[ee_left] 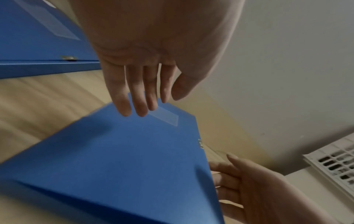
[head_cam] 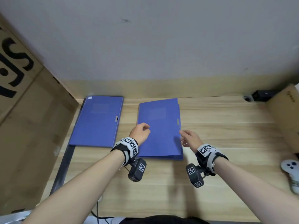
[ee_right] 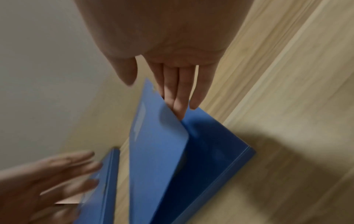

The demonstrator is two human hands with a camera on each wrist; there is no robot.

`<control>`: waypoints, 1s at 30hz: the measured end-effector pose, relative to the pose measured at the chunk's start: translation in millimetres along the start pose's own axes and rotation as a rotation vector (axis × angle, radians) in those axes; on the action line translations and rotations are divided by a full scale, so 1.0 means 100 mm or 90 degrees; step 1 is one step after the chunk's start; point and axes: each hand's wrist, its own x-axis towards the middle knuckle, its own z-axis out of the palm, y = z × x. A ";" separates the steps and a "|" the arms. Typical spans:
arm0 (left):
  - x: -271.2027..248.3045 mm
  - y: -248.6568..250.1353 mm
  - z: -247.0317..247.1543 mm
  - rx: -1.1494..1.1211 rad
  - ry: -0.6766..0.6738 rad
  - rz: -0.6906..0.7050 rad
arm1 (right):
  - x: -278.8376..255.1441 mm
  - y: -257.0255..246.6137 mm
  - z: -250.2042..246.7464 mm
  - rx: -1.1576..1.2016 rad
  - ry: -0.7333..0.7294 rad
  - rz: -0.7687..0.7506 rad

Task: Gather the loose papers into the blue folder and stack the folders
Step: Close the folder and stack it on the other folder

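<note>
Two blue folders lie on the wooden desk (head_cam: 226, 135). The left folder (head_cam: 97, 120) is closed and flat. The right folder (head_cam: 159, 126) has its cover lifted slightly off the base (ee_right: 216, 151). My right hand (head_cam: 184, 136) is at that cover's right edge, with straight fingers (ee_right: 178, 98) tucked under it and the thumb clear of it. My left hand (head_cam: 145, 128) hovers over the left part of the cover (ee_left: 124, 151), fingers (ee_left: 139, 98) relaxed and holding nothing. No loose papers show in any view.
A large cardboard box (head_cam: 32, 110) walls off the left side. Another box (head_cam: 284, 110) and a black camera (head_cam: 262, 95) sit at the back right. A white controller (head_cam: 291, 173) lies at the right edge, and a cable (head_cam: 97, 210) hangs at the front.
</note>
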 end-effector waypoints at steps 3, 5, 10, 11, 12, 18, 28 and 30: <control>0.09 -0.24 0.03 0.044 -0.007 -0.056 | 0.11 0.15 -0.01 -0.088 0.011 -0.009; 0.16 -0.38 0.04 0.066 -0.006 -0.088 | 0.20 0.26 -0.01 -0.158 0.039 -0.001; 0.36 -0.62 0.10 0.094 -0.005 -0.144 | 0.35 0.35 -0.03 -0.383 0.046 0.091; 0.40 -0.66 0.11 0.099 0.000 -0.151 | 0.37 0.35 -0.04 -0.418 0.032 0.106; 0.44 -0.69 0.13 0.109 0.013 -0.155 | 0.39 0.34 -0.05 -0.444 0.020 0.122; 0.58 -0.67 0.16 0.125 0.060 -0.184 | 0.58 0.28 -0.12 -0.455 0.009 0.163; 0.77 -0.75 0.27 -0.006 0.070 -0.224 | 0.95 0.28 -0.06 -0.336 0.108 0.090; 0.78 -0.75 0.29 -0.032 0.084 -0.247 | 0.97 0.31 -0.06 -0.320 0.119 0.091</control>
